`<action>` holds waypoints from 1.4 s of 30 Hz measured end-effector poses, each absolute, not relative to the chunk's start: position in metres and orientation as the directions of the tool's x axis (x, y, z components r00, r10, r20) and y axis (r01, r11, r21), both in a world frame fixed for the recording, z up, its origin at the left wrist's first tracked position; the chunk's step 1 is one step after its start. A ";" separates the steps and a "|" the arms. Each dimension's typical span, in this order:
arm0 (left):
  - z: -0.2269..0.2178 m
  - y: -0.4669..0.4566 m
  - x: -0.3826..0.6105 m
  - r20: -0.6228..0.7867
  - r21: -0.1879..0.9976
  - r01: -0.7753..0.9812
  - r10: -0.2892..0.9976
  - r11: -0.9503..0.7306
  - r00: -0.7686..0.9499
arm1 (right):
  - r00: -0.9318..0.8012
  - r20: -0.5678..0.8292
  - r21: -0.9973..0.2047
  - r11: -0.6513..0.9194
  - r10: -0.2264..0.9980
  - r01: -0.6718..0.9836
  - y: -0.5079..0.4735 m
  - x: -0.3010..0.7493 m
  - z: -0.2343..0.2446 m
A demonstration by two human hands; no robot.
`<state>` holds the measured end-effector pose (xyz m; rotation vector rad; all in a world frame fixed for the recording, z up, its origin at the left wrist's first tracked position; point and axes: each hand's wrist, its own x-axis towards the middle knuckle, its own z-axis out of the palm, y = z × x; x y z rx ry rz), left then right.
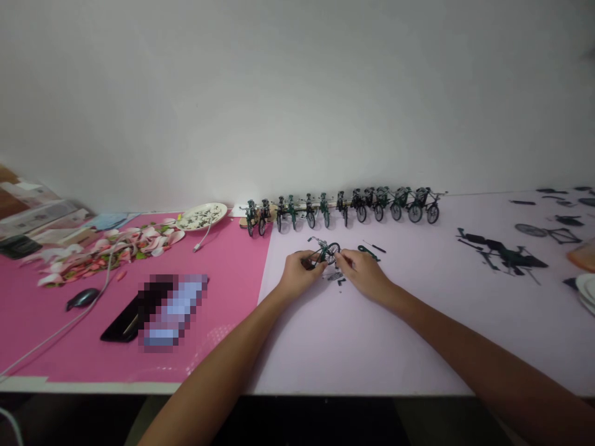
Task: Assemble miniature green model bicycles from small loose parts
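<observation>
Between my two hands is a small dark model bicycle (331,253), its spoked wheel facing me and its handlebar up at the left. My left hand (300,271) is closed round the frame end of it. With fingertips pinched at the wheel's right edge, my right hand (361,271) also grips the model. Tiny dark loose parts (338,280) lie on the pale sheet just below the hands. Behind my right hand are a dark green piece (368,251) and a thin screwdriver-like tool (377,247).
A row of model bicycles (325,210) stands along the wall. Unassembled dark parts (506,254) lie at the right. On the pink sheet are a plate of small pieces (202,217), pink petals (106,248), a computer mouse (82,298), a white cable (100,291) and a phone (127,319).
</observation>
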<state>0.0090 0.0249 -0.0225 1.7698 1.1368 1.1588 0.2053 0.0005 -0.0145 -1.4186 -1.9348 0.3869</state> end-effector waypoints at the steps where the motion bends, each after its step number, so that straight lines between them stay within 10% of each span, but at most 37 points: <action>1: -0.023 0.025 0.009 0.302 0.893 0.281 0.931 -0.352 0.206 | -0.167 0.348 -0.602 0.357 0.922 0.715 0.000 0.205 -0.014; 42: -0.025 0.024 0.008 0.294 0.877 0.299 0.912 -0.377 0.287 | -0.156 0.274 -0.666 0.305 0.949 0.680 0.001 0.205 -0.020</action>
